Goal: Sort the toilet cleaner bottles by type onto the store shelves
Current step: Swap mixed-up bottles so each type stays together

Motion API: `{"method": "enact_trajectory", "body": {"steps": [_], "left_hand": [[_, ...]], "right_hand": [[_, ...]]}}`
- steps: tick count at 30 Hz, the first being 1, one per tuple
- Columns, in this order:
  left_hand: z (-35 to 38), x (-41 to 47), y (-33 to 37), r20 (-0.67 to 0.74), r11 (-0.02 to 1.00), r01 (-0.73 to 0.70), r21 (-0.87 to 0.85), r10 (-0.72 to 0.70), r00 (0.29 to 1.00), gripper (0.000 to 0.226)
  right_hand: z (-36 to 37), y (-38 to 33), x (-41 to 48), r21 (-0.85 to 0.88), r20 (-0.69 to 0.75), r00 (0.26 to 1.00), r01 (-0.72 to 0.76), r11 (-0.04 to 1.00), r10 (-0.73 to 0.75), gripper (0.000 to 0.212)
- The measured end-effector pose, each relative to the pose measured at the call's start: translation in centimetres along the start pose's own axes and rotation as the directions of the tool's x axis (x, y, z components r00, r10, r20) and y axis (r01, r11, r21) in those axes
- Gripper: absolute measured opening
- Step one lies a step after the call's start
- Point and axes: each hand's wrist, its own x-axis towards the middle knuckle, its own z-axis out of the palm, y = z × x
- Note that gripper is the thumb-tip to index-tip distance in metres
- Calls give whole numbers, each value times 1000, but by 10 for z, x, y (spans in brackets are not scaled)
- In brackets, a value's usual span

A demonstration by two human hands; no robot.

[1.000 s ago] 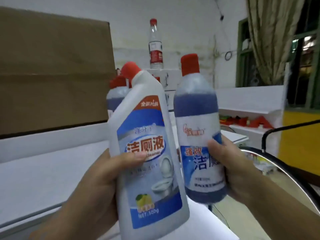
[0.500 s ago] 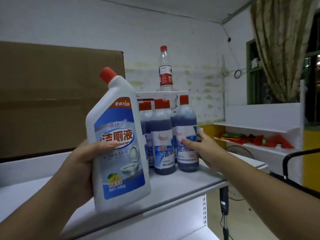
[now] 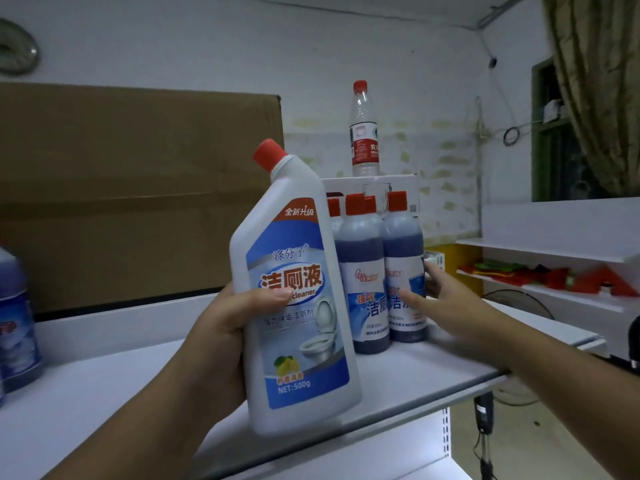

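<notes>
Set down since a moment ago, the dark blue bottle (image 3: 403, 258) stands on the shelf (image 3: 104, 393) beside the matching bottles (image 3: 360, 271), the right hand (image 3: 446, 306) loosened, straight fingers just touching it, while the left hand (image 3: 221, 327) clamps the white bottle (image 3: 294, 306) aloft, apparently awaiting its own group.

Bare left hand (image 3: 223, 332) and right hand (image 3: 446, 303), forearms bare too.
</notes>
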Motion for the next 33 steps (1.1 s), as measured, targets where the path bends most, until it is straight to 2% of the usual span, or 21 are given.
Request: {"method": "enact_trajectory", "body": {"steps": [1, 2, 3, 4, 5, 6, 7, 9, 11, 14, 17, 20, 22, 25, 28, 30, 31, 33], "left_hand": [[0, -1, -1, 1, 1000, 10, 5, -10, 1000, 69], [1, -2, -2, -3, 1000, 21, 9, -21, 1000, 68], [1, -4, -3, -10, 999, 30, 11, -30, 999, 66], [1, -7, -3, -23, 999, 42, 17, -41, 999, 64], [1, -10, -3, -41, 998, 51, 24, -50, 998, 63], [1, -14, -2, -61, 998, 53, 31, -51, 997, 60], [2, -18, -1, -88, 999, 43, 32, -40, 995, 55], [4, -30, 6, -151, 1000, 6, 30, -1, 989, 46], [4, -48, 17, -225, 997, -47, 59, 59, 973, 36], [-6, -85, 36, -352, 984, -103, 143, 148, 924, 22], [-20, -132, 55, -458, 970, -114, 215, 203, 865, 24], [-41, -184, 75, -589, 956, -86, 282, 243, 771, 41], [-57, -222, 91, -652, 941, -58, 334, 274, 707, 57], [-80, -283, 123, -690, 897, -7, 441, 344, 636, 54], [-117, -349, 159, -738, 842, 89, 531, 409, 536, 45], [-144, -396, 182, -758, 782, 217, 585, 431, 489, 37], [-157, -420, 191, -755, 725, 300, 620, 447, 479, 35], [-181, -464, 206, -730, 560, 473, 680, 461, 504, 32]], "right_hand": [[-5, -1, -5, -158, -122, 991, 43, 987, -63, 67], [-12, -4, -11, -316, -259, 945, 113, 942, -200, 68], [-17, -11, -19, -425, -343, 860, 216, 879, -377, 62], [-19, -23, -29, -443, -374, 772, 338, 830, -514, 52], [-17, -39, -39, -389, -359, 715, 470, 792, -600, 40], [-10, -56, -49, -312, -309, 688, 579, 753, -657, 28], [1, -73, -60, -229, -236, 682, 654, 721, -693, 21], [29, -101, -80, -45, -66, 720, 690, 723, -691, 20], [57, -120, -100, 226, 124, 801, 553, 802, -586, 34], [95, -133, -114, 445, 315, 795, 358, 821, -518, 43], [136, -157, -127, 569, 493, 708, 176, 803, -505, 42], [185, -191, -149, 621, 639, 549, 45, 783, -539, 47], [220, -216, -168, 637, 687, 465, -18, 770, -558, 53], [275, -253, -202, 633, 724, 413, -79, 770, -553, 60], [331, -295, -236, 664, 695, 434, -81, 744, -573, 59], [366, -327, -253, 683, 669, 471, -84, 726, -575, 57], [383, -343, -259, 691, 658, 490, -91, 717, -571, 56], [413, -373, -268, 704, 641, 512, -95, 703, -572, 55]]}}
